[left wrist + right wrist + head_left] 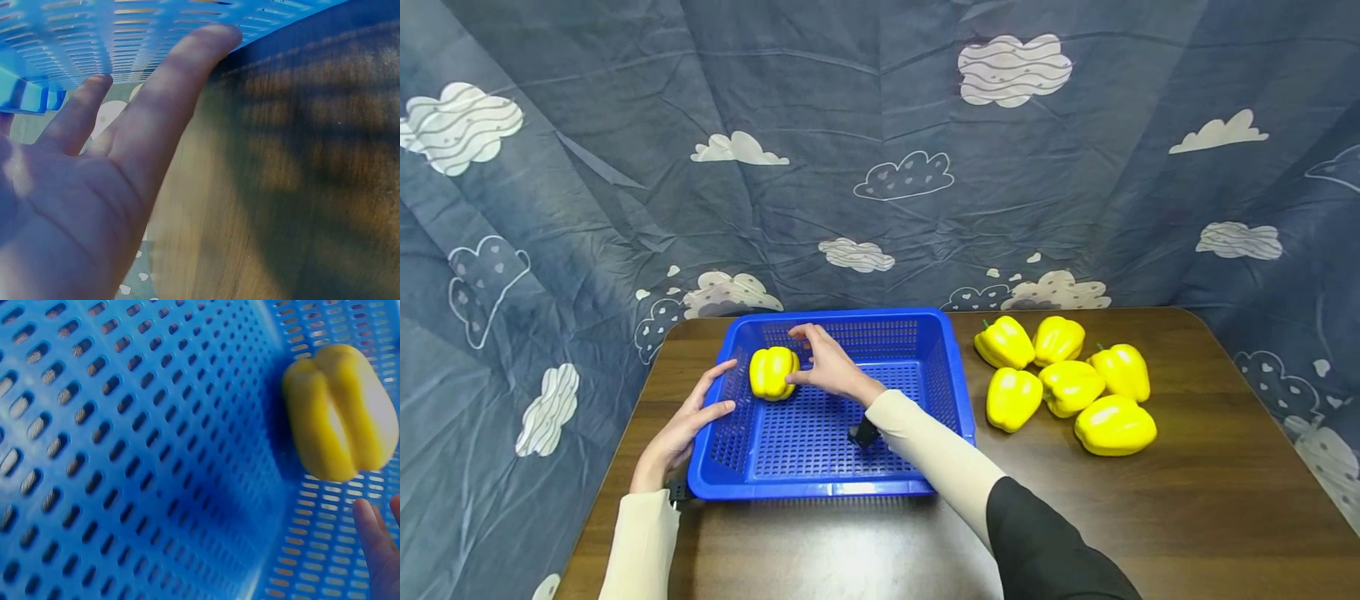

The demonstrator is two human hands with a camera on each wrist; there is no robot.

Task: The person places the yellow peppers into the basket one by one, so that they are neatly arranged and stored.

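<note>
A blue plastic basket (832,489) with slotted walls stands on the table. Inside it, by the left wall, is one yellow bell pepper (771,372). My right hand (831,363) reaches over the basket, just right of this pepper, fingers and thumb spread. In the right wrist view a gap shows between the fingertips (364,515) and the pepper (340,415). My left hand (681,425) rests at the basket's left side, with extended fingers on the rim. The left wrist view shows straight fingers (172,87) against the slotted wall (150,37).
Several yellow bell peppers (1072,387) lie grouped on the brown wooden table (1210,500), right of the basket. A grey-blue cloth (880,225) with white clouds hangs behind the table. A small black device (863,433) sits under the right wrist.
</note>
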